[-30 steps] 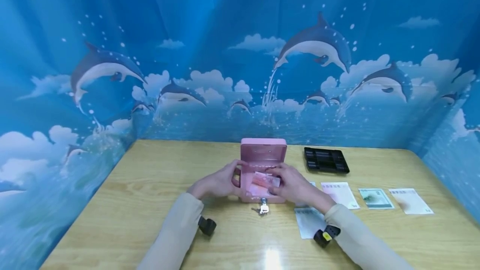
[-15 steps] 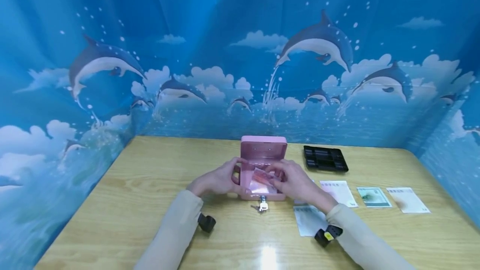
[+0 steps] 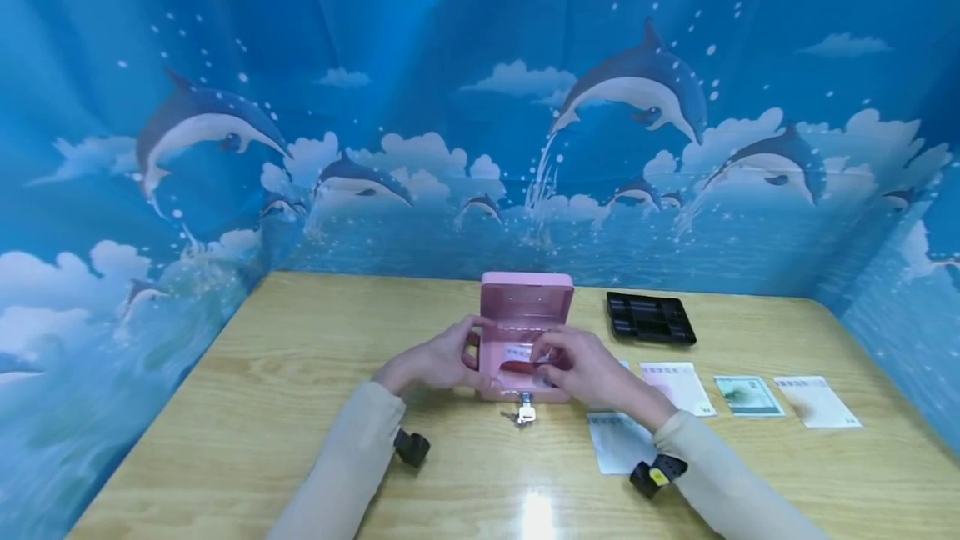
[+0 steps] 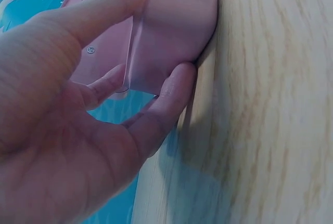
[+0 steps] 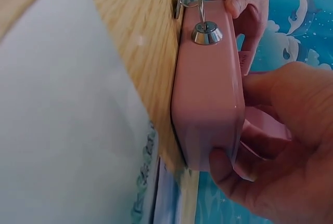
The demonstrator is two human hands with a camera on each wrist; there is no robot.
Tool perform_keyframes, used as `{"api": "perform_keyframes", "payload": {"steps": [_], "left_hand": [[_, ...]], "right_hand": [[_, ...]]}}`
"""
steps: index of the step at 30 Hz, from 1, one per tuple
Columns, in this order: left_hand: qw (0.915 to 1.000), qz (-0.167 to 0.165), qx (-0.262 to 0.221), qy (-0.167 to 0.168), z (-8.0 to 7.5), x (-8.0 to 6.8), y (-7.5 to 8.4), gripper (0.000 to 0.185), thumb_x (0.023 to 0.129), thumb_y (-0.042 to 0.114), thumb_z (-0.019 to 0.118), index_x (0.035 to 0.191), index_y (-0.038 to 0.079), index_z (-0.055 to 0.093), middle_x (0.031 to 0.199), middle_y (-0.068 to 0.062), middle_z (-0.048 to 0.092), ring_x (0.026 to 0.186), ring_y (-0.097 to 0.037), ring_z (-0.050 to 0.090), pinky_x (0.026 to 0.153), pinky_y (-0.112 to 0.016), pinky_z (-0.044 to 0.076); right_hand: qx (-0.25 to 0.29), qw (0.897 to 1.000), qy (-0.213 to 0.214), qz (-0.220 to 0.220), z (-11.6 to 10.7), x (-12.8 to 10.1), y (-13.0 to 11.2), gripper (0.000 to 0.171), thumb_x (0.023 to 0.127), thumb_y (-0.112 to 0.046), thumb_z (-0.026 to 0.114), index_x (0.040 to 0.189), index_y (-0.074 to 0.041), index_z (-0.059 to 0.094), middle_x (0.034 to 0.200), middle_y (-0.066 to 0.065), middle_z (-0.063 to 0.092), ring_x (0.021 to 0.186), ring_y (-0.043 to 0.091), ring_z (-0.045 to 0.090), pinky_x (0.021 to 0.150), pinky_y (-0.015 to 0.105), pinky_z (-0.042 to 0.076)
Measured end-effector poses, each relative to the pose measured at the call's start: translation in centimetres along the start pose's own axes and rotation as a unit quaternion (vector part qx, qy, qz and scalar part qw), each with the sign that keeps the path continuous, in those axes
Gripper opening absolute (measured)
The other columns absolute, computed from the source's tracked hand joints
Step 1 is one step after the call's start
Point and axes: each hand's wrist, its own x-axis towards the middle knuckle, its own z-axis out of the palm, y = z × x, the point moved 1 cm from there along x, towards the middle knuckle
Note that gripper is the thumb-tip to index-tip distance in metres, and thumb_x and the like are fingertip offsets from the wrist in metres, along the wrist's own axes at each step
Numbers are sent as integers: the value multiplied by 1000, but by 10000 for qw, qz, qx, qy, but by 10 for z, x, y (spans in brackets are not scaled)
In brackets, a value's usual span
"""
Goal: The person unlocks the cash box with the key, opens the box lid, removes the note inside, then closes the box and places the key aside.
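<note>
A small pink cash box (image 3: 491,396) stands with its lid raised. My left hand (image 3: 442,357) holds its left side, the thumb at the front rim and fingers along the side wall (image 4: 171,37). My right hand (image 3: 581,365) is over the right part of the box and pinches a red banknote (image 3: 516,367) inside it. The note shows as a thin, nearly edge-on strip. Behind it lies a pale note with printed characters (image 3: 517,352). Keys (image 3: 527,413) hang from the lock (image 5: 207,34) on the box front. My right fingertips are partly hidden in the right wrist view.
A black compartment tray (image 3: 651,319) lies at the back right. To the right are a pale pink-white note (image 3: 681,390), a green note (image 3: 750,397) and a whitish note (image 3: 817,402). Another pale note (image 3: 618,444) lies under my right forearm. A dolphin-print curtain (image 3: 450,107) backs the table.
The red banknote has turned from a broad, face-up view to a narrow strip in my right hand. The pale printed note behind it now shows. My left hand stays on the box.
</note>
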Motion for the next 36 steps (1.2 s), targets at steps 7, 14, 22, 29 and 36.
{"api": "perform_keyframes", "payload": {"steps": [7,14,22,29,36], "left_hand": [[10000,16,-9,19,-2,0,0,92,78,16,88,152,18,33,138,-14,55,110,-24,66,101,-44,57],[10000,-7,4,27,-1,1,1,93,77,16,89,152,18,34,138,-14,55,111,-24,65,103,-45,56],[9999,-59,74,92,-1,2,2,90,78,16,88,151,21,37,139,-12,55,110,-23,64,103,-43,55],[9999,-45,70,141,1,1,2,91,78,14,88,152,17,36,137,-14,56,111,-24,64,103,-43,56],[9998,-25,-117,180,5,0,0,93,76,10,89,152,13,35,136,-16,57,110,-24,66,101,-42,57]], "right_hand": [[18,9998,85,-151,-3,0,-2,24,90,0,70,108,-16,70,94,-2,68,79,9,60,67,22,55],[13,9990,282,-338,-7,-2,-1,32,92,0,68,120,-15,70,102,4,72,78,6,61,64,22,57],[164,9992,293,-235,-10,-1,-3,42,95,-3,66,135,-16,66,118,9,74,73,5,62,57,24,56],[250,9954,915,-113,-13,-5,-5,33,97,-6,67,127,-18,71,110,3,75,62,8,59,58,24,56],[521,9908,1246,-44,-19,-14,0,30,100,-11,66,127,-22,72,113,2,76,65,10,60,59,24,56]]}}
